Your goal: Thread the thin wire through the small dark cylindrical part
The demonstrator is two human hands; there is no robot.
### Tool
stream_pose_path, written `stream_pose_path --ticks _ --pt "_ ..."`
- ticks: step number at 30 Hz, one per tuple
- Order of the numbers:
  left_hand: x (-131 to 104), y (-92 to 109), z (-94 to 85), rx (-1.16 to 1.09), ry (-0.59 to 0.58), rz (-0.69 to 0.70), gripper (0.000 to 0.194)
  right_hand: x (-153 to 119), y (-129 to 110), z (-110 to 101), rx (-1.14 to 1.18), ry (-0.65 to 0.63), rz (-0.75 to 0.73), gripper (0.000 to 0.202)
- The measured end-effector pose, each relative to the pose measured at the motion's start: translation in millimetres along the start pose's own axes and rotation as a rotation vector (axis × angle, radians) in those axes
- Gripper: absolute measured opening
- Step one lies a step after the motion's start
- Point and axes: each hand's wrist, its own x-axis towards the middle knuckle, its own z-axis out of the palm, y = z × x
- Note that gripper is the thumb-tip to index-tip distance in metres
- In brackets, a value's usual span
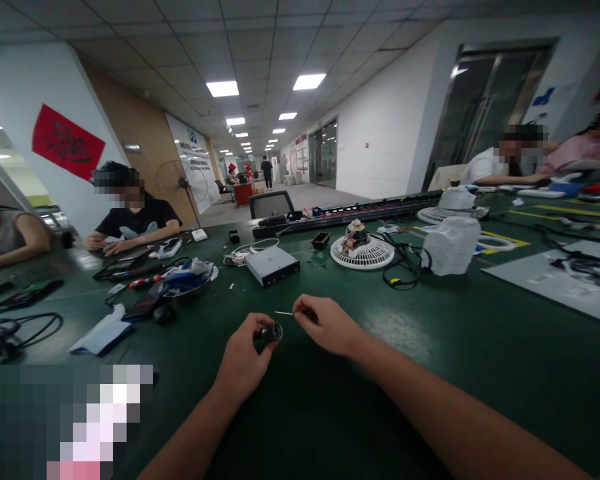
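Dark green covers the broad table (300, 413), and just above it the person's two hands are near each other without touching. The left hand (241, 357) pinches a small black cylinder (271, 333) between thumb and fingers, its round end facing right. The right hand (327, 323) has its fingertips closed on a thin pale rod (284, 313), which points left, its free tip apart from the cylinder and a little above it in view. Beyond the hands lies a grey metal box (273, 267) with a white cable (247, 255) beside it; farther right come a small black tray (321, 241), a round white grille (363, 259) bearing a motor-like part, a coiled black cable (406, 268) and a white plastic housing (453, 247). To the left, a pale blue cloth-like piece (100, 332) lies near a dark mouse-like object (164, 313), and a co-worker in a black top (137, 220) sits across the table
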Motion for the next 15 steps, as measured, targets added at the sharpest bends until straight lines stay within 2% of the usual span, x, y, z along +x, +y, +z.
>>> stream_pose_path --ticks 5,9,15 --pt "1.6 -5.8 -0.4 0.008 0.016 -0.046 0.025 -2.3 3.4 -8.9 -0.178 -0.046 -0.117 0.015" --pt "0.8 -3.5 -0.1 0.005 -0.033 -0.019 0.023 -4.5 0.8 -6.6 -0.242 -0.109 -0.199 0.018" --pt "-0.9 0.2 -0.7 0.017 -0.059 -0.029 0.023 -5.0 0.7 -6.3 -0.363 -0.146 -0.184 0.021"
